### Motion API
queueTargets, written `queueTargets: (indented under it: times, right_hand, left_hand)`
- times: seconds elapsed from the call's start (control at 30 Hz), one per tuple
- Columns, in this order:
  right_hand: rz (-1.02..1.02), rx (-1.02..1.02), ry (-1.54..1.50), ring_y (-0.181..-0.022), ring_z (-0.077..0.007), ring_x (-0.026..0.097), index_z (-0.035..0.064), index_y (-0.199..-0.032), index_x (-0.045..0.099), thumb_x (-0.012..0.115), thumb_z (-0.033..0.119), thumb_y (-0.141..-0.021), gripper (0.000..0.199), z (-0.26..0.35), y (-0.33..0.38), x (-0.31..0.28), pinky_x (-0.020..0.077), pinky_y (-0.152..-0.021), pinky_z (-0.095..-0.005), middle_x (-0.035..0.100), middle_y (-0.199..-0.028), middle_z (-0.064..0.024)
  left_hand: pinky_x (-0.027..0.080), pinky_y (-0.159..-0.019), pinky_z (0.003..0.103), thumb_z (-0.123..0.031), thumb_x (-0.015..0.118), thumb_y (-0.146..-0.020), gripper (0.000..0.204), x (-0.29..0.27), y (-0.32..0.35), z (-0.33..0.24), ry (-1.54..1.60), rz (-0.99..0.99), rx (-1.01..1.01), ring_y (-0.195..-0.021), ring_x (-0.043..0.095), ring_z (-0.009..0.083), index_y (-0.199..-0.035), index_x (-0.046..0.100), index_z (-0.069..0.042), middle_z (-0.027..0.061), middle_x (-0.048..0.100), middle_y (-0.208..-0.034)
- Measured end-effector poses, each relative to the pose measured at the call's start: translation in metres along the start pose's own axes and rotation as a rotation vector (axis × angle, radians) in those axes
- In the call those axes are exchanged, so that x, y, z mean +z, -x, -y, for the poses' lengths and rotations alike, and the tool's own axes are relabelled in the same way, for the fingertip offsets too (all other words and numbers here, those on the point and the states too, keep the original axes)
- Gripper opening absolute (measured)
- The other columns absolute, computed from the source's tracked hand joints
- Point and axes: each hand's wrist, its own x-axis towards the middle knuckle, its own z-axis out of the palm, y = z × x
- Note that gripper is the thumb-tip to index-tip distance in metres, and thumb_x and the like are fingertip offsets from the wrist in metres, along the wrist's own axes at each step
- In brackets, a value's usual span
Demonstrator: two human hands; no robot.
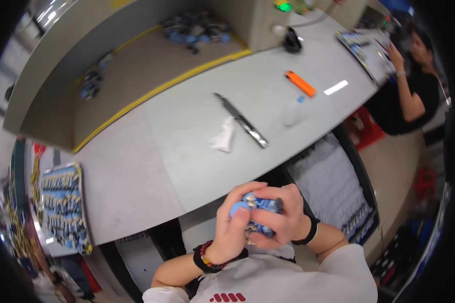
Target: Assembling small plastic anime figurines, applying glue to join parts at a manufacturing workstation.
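In front of my chest, past the table's near edge, both hands are closed around a small blue figurine (260,203) with dark and cream-coloured parts. My left hand (230,222) grips its rounded light-blue end, with the thumb pressed on it. The fingers of my right hand (283,214) wrap over its other side and hide much of it. Whether it is one figure or several pressed together I cannot tell. On the table beyond lies a slim black tool (242,121) with a silvery end, beside a crumpled white tissue (223,135).
An orange stick-like tool (301,84) and a blurred translucent bottle (290,113) are farther right. A tray (81,189) of blue figures stands at left. More figures (194,30) lie in the yellow-edged bay. A drawer (361,202) sits below. Another person (409,96) works at right.
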Motion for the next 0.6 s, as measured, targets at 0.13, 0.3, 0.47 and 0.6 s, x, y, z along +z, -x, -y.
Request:
queueTargets:
  times: [0.13,0.3,0.47,0.6]
  right_hand:
    - [0.121,0.016,-0.158,-0.079,-0.0226,0.045,0.0174,-0.104,0.054,0.069,0.038,-0.061,0.050,0.013,-0.034,0.028,0.0391,-0.058,-0.0290,0.047,-0.111,-0.0159]
    - [-0.130,-0.029,-0.416,-0.086,-0.0254,0.042,0.0113,-0.105,0.050,0.068,0.046,-0.064,0.057,-0.010,-0.041,0.045,0.0404,-0.063,-0.0312,0.035,-0.117,-0.0215]
    - [-0.126,0.184,-0.260,-0.083,-0.0243,0.044,0.0009,-0.098,0.052,0.063,0.030,-0.068,0.043,-0.037,-0.045,0.041,0.0405,-0.067,-0.0308,0.042,-0.107,-0.0181]
    - [-0.207,0.181,-0.272,-0.080,-0.0259,0.048,0.0003,-0.087,0.057,0.062,0.023,-0.066,0.031,-0.040,-0.041,0.047,0.0411,-0.068,-0.0317,0.048,-0.094,-0.0159]
  left_hand:
    - [0.043,-0.076,0.026,-0.039,0.041,-0.087,0.047,-0.032,0.011,-0.018,0.043,-0.205,0.089,-0.086,0.053,0.0147,-0.109,0.044,0.003,0.0113,0.054,-0.098]
    - [0.048,-0.063,0.024,-0.040,0.045,-0.087,0.042,-0.080,0.007,-0.080,0.144,-0.377,0.125,-0.079,0.057,0.0140,-0.106,0.046,-0.003,0.0082,0.055,-0.092]
    - [0.042,-0.037,0.023,-0.044,0.043,-0.086,0.036,-0.156,-0.080,-0.162,-0.072,-0.420,0.001,-0.065,0.058,0.0109,-0.101,0.053,-0.012,0.0023,0.058,-0.075]
    - [0.049,-0.057,0.032,-0.048,0.047,-0.083,0.038,-0.239,-0.179,-0.183,-0.358,-0.628,-0.073,-0.076,0.056,0.0111,-0.106,0.050,-0.017,-0.0009,0.058,-0.087]
